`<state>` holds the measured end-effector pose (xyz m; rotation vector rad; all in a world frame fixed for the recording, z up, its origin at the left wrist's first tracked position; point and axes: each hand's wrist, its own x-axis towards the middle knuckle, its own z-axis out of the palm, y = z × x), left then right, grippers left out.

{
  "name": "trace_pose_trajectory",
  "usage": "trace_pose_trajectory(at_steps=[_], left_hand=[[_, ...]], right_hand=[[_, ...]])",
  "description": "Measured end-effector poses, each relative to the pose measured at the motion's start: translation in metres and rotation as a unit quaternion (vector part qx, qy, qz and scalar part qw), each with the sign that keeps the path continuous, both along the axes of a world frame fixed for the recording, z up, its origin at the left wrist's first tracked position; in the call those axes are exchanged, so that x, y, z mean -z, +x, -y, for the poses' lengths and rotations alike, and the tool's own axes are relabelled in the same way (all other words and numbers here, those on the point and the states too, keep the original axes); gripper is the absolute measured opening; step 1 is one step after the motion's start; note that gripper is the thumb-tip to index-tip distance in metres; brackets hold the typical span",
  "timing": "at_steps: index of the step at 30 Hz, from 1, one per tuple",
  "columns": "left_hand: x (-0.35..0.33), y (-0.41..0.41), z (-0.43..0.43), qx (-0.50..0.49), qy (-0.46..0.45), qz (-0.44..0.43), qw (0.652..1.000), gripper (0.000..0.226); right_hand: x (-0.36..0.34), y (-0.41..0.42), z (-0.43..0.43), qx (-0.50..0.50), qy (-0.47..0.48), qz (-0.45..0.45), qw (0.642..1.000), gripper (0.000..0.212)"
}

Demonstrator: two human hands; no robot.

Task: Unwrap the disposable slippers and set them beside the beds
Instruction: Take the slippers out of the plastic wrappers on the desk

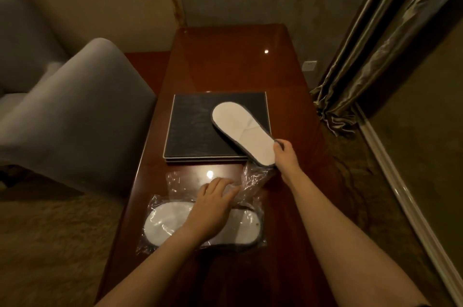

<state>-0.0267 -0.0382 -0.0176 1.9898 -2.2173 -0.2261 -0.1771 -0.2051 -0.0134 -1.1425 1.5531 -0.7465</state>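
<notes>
A person stands over a glossy reddish-brown wooden table (pixel 225 61), both bare forearms reaching in from the near edge. The right hand (pixel 286 156) pinches the heel end of an unwrapped white slipper (pixel 241 129), thumb on the pale top face and fingers curled round the grey-trimmed edge; the slipper is raised and angled, its toe end pointing away and to the left, over the right part of a dark rectangular tray (pixel 195 126) that lies flat in the middle of the table. Just below the heel hangs an empty clear plastic wrapper (pixel 253 179), crumpled and stretched from the slipper's end down toward the left hand (pixel 213 204). That hand lies palm down, fingers spread and lightly bent, pressing on the near end of the loose plastic; I cannot tell whether it actually pinches the film or only pins it to the table. Under the left wrist, closer to the near edge, lies a second slipper pack (pixel 233 229), still sealed in its clear bag, the white sole lying lengthwise across the table with a dark rim along its lower edge. To the left of the table stands a grey upholstered armchair (pixel 75 111), another one partly visible behind it. A beige carpet (pixel 50 244) covers the floor on that side, and heavy shiny curtains (pixel 370 56) hang at the right.
</notes>
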Motion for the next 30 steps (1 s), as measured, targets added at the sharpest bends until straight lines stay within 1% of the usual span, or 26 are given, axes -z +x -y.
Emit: trace_pose_trajectory(at_steps=[2, 4, 7, 9, 10, 12, 14, 15, 16, 17, 18, 20, 21, 23, 24, 25, 27, 30], left_hand=[[0.001, 0.006, 0.015, -0.012, 0.007, 0.0, 1.0, 0.045], [0.005, 0.016, 0.03, -0.03, 0.025, 0.008, 0.999, 0.049], [0.014, 0.03, 0.045, -0.058, 0.079, 0.027, 0.995, 0.057], [0.014, 0.035, 0.048, -0.074, 0.107, 0.031, 0.991, 0.063], [0.012, 0.035, 0.048, -0.087, 0.105, 0.028, 0.99, 0.064], [0.004, 0.035, 0.041, -0.116, 0.061, 0.011, 0.991, 0.066], [-0.004, 0.034, 0.025, -0.131, -0.027, -0.014, 0.991, 0.062], [-0.006, 0.031, 0.013, -0.129, -0.084, -0.03, 0.988, 0.055], [-0.006, 0.026, -0.001, -0.118, -0.132, -0.05, 0.983, 0.048], [-0.006, 0.021, -0.013, -0.093, -0.152, -0.069, 0.982, 0.042], [-0.004, 0.015, -0.025, -0.056, -0.148, -0.078, 0.984, 0.038], [0.004, 0.007, -0.04, 0.029, -0.105, -0.057, 0.992, 0.039], [0.011, 0.006, -0.043, 0.052, -0.052, -0.041, 0.996, 0.046], [0.021, 0.01, -0.043, 0.05, 0.104, -0.009, 0.993, 0.083], [0.027, 0.013, -0.042, 0.05, 0.161, 0.012, 0.986, 0.1], [0.032, 0.016, -0.04, 0.057, 0.186, 0.036, 0.98, 0.112], [0.038, 0.018, -0.035, 0.069, 0.2, 0.082, 0.974, 0.123], [0.036, 0.016, -0.029, 0.062, 0.182, 0.103, 0.976, 0.124]], right_hand=[[0.004, 0.002, 0.007, -0.021, 0.008, -0.046, 0.999, 0.041], [0.006, 0.001, 0.009, -0.054, 0.01, -0.081, 0.995, 0.048], [0.008, -0.006, -0.004, -0.108, -0.01, -0.122, 0.987, 0.054], [0.008, -0.015, -0.023, -0.107, -0.037, -0.147, 0.983, 0.054], [0.007, -0.02, -0.035, -0.095, -0.052, -0.16, 0.981, 0.052], [0.005, -0.031, -0.062, -0.075, -0.078, -0.173, 0.979, 0.046], [0.005, -0.04, -0.089, -0.076, -0.076, -0.169, 0.98, 0.039], [0.005, -0.044, -0.101, -0.082, -0.066, -0.169, 0.98, 0.037], [0.007, -0.046, -0.112, -0.091, -0.06, -0.177, 0.978, 0.034], [0.009, -0.047, -0.122, -0.105, -0.059, -0.192, 0.974, 0.031], [0.012, -0.047, -0.129, -0.123, -0.058, -0.208, 0.969, 0.028], [0.016, -0.044, -0.142, -0.153, -0.043, -0.231, 0.96, 0.027], [0.018, -0.04, -0.146, -0.165, -0.033, -0.237, 0.957, 0.028], [0.021, -0.034, -0.153, -0.183, -0.024, -0.246, 0.952, 0.032], [0.021, -0.03, -0.156, -0.19, -0.028, -0.248, 0.949, 0.033], [0.022, -0.027, -0.157, -0.196, -0.032, -0.251, 0.947, 0.035], [0.025, -0.021, -0.16, -0.199, -0.04, -0.26, 0.944, 0.037], [0.028, -0.014, -0.164, -0.178, -0.052, -0.273, 0.944, 0.032]])
